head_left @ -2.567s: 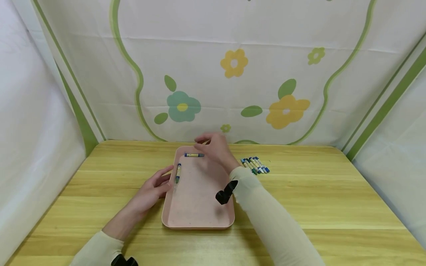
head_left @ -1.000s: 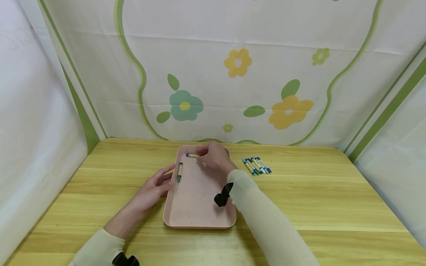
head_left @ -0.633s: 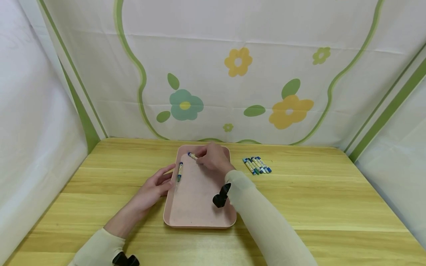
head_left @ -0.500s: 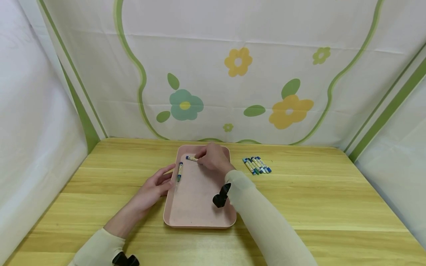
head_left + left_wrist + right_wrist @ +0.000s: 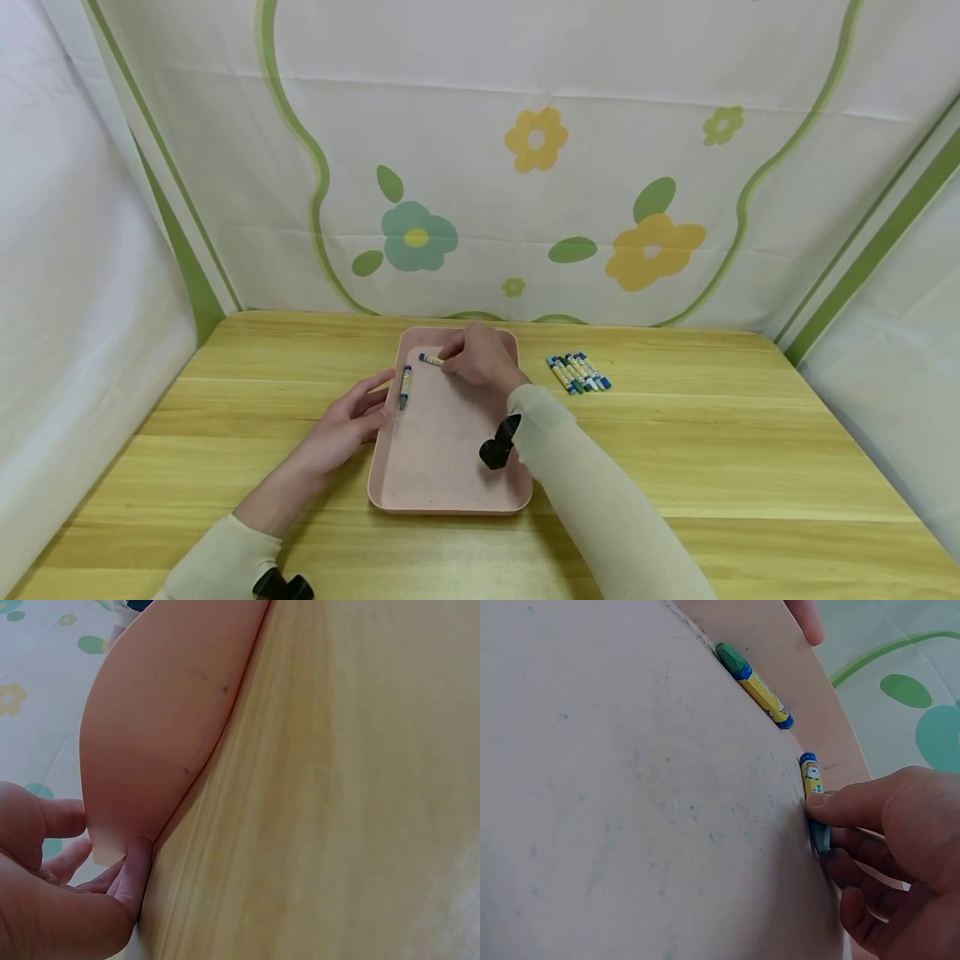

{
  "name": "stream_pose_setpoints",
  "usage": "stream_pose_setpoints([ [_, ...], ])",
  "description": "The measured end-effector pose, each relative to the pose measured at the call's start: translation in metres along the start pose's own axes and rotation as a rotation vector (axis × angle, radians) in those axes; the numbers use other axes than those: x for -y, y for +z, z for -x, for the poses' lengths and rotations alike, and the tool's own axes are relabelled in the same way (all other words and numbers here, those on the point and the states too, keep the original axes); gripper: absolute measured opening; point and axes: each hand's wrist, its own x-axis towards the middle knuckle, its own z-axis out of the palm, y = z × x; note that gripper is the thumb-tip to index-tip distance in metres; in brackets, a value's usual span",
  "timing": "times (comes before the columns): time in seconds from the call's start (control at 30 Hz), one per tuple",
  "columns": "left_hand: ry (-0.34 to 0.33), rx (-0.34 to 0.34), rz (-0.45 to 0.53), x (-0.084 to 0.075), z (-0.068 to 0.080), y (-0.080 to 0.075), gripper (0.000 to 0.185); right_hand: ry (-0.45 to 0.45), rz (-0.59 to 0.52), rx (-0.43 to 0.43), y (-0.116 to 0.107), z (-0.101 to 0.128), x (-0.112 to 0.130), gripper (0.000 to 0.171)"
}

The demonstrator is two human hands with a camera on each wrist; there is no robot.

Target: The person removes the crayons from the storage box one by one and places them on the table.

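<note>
Right hand (image 5: 480, 360) pinches a blue-ended crayon (image 5: 431, 359) near the pink tray's (image 5: 450, 467) far rim. Left hand (image 5: 347, 421), fingers relaxed, rests against the left rim beside a green-tipped crayon (image 5: 404, 387). Tray floor toward the near rim lies bare.

- Tray (image 5: 450, 467): matt pink plastic, floor scuffed and speckled with faint marks beneath the right hand's fingers (image 5: 847, 810)
- Crayon (image 5: 814, 795) under those fingers: waxy stick in a printed paper wrapper, slightly glossy
- Table (image 5: 712, 467): smooth wood-grain top with a soft sheen, beside the left hand's fingertips (image 5: 135, 870)
- Backdrop (image 5: 525, 167): creased printed cloth
</note>
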Motion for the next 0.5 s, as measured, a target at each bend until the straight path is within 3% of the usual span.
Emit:
stream_pose_setpoints([
  [0.27,0.005,0.000,-0.007,0.000,0.000,0.001,0.064,0.022,0.061,-0.004,-0.008,0.004,0.002,0.011],
  [0.5,0.007,-0.006,-0.004,0.000,0.001,0.001,0.065,0.041,-0.084,-0.018,-0.017,0.012,0.002,0.016],
])
